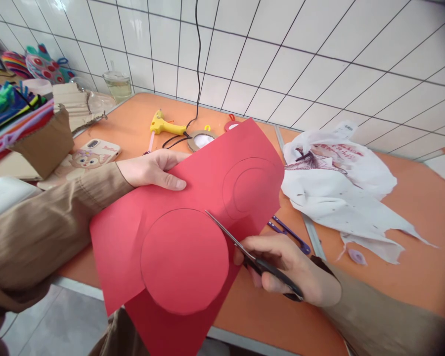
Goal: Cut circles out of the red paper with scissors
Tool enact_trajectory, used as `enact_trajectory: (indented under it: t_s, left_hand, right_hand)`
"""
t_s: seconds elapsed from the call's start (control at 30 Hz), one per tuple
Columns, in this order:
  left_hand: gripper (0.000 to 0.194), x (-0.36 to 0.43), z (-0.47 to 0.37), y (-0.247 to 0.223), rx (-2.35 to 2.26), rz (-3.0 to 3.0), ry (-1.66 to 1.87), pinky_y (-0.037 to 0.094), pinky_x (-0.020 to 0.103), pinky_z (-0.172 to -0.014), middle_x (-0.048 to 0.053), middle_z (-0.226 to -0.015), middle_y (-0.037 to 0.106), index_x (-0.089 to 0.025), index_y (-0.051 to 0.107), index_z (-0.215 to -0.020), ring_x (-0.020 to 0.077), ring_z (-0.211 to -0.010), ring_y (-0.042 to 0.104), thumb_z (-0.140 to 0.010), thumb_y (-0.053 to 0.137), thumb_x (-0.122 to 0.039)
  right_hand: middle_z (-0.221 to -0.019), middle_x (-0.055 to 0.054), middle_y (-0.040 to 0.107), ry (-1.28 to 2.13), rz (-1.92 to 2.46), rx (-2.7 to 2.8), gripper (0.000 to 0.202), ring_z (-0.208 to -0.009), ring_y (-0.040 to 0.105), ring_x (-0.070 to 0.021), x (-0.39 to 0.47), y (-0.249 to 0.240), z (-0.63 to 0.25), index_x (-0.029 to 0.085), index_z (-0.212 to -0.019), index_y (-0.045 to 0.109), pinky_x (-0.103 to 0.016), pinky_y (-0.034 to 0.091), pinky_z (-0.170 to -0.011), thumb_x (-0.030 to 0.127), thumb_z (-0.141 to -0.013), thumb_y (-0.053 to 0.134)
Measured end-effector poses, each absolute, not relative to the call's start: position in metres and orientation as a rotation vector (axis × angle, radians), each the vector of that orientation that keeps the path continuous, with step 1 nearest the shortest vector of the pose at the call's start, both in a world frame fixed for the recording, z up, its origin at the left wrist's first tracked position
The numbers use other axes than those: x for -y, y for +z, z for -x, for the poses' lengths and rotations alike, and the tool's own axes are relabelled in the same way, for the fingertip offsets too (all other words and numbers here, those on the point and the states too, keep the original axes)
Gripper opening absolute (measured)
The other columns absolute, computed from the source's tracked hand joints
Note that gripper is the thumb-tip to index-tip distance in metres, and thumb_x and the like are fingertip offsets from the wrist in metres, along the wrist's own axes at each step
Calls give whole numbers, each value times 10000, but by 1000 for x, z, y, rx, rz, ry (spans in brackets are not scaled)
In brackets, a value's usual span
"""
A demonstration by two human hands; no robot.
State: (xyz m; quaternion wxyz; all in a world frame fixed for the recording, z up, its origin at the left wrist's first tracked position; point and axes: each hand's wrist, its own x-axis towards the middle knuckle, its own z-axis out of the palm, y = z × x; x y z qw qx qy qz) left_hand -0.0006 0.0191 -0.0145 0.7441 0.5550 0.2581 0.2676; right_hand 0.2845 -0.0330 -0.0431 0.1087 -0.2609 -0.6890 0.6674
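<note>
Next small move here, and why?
Likely the right hand should feed the scissors leftward along the near circle's drawn line, the left hand steadying the red sheet. The circle's right and bottom edges look cut; the line around its upper left looks uncut, and the blade tip lies just right of its top.

The sheet (207, 185) spans the middle of the tabletop (419, 207), barring any low pass there; the left hand (155, 170) covers its far left edge, and the right hand (296, 267) with the scissors (259, 264) blocks its right side. The bag (341, 173) fills much of the far right, but bare tabletop lies between it and the right sleeve (385, 306), broken by a small lilac piece (357, 256), and more to its right. A purple tool (294, 237) juts from under the sheet. Far left, a hand could pass between phone (102, 148) and glue gun (166, 124); the cord (199, 54) crosses behind, and the box (46, 141) closes off the left
</note>
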Motion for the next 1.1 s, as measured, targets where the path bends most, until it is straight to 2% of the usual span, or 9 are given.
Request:
enact_trajectory:
  t_s: [0.37, 1.1]
  left_hand:
    - [384, -18, 0, -11, -577, -1224, 573, 475, 351, -817, 22, -929, 715, -186, 591, -1105, 237, -893, 644, -732, 628, -101]
    - [382, -20, -1, -15, -521, -1225, 568, 470, 338, -837, 16, -914, 711, -228, 609, -1099, 173, -799, 664, -760, 593, -52]
  right_hand:
    - [-575, 26, 423, 1966, 781, 2058, 457, -493, 368, -86, 33, -41, -284, 99, -847, 546, -220, 267, -445, 545, -749, 549]
    - [-571, 25, 402, 1963, 749, 2037, 463, -496, 351, -88, 33, -43, -284, 89, -853, 554, -217, 257, -444, 539, -747, 560]
